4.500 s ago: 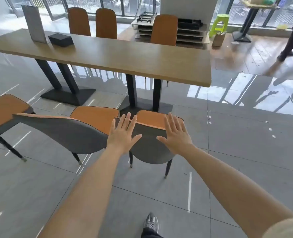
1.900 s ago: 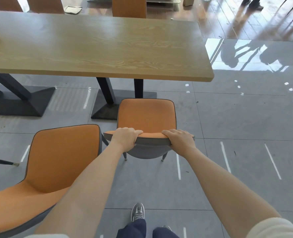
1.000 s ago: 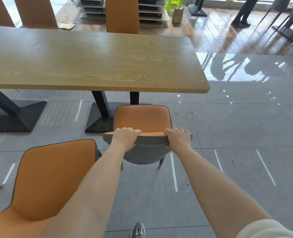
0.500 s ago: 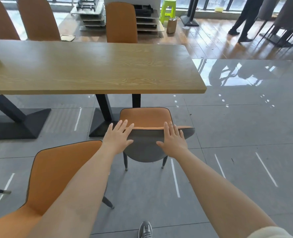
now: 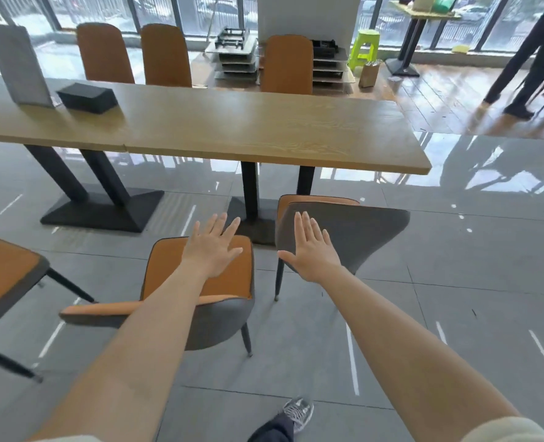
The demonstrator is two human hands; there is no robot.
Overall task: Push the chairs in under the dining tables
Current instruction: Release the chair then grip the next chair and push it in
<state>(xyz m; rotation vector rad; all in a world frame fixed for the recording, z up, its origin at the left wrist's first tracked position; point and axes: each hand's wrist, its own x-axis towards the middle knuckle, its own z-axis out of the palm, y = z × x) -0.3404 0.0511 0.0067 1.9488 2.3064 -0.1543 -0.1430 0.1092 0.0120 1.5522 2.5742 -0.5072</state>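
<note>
- Fingers [image 5: 218, 223] of the left hand [image 5: 214, 250] are spread straight and hold nothing. The hand hangs palm-down over the orange seat of the middle chair [image 5: 200, 320], at centre frame.
- Fingers [image 5: 298, 224] of the right hand [image 5: 312, 253] are straight too, close together with the thumb out, gripping nothing. They show against the grey back of the right chair [image 5: 360, 231]; whether they touch it I cannot tell.
- Right chair stands just right of centre, its back to the camera. An orange strip of seat peeks over the top, just below the near edge of the worktop [image 5: 232, 129] and beside its black pedestal. Whether the seat reaches under, I cannot tell.
- Middle chair stands on the grey floor at lower centre, well short of the worktop's edge.
- Left chair [image 5: 5, 275] is cut off by the left edge of the frame, also out on the floor.
- Three orange far chairs [image 5: 286, 65] stand behind the worktop, across the top of the frame.
- On the worktop at upper left sit a black box [image 5: 87, 97] and an upright grey card [image 5: 15, 65].
- At upper right are a green stool [image 5: 364, 49] and a standing person's legs [image 5: 532, 59].
</note>
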